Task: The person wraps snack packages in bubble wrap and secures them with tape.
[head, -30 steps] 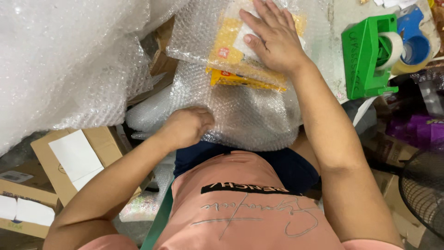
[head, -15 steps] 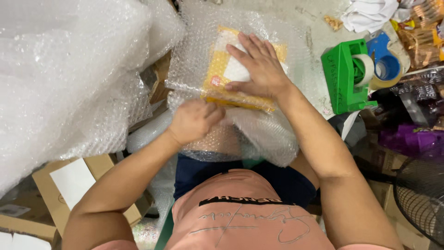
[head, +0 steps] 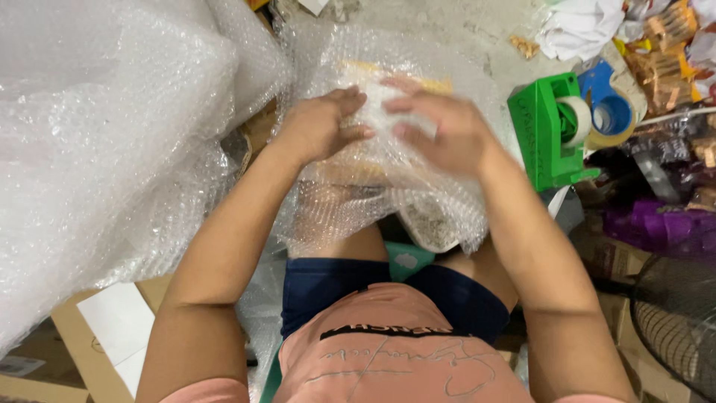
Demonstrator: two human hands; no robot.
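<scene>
Where bubble wrap (head: 112, 149) piles, concrete floor (head: 477, 30) shows.

Bare arms, salmon-pink printed T-shirt (head: 395, 366), navy shorts (head: 335, 295).

Bright, even light from above, soft shadows only. White shine on big bubble wrap heap (head: 97, 149) (washed out, little detail). Right hand (head: 440, 130) smeared by motion blur; left hand (head: 321, 123) sharper. Edges slightly stretched.
</scene>
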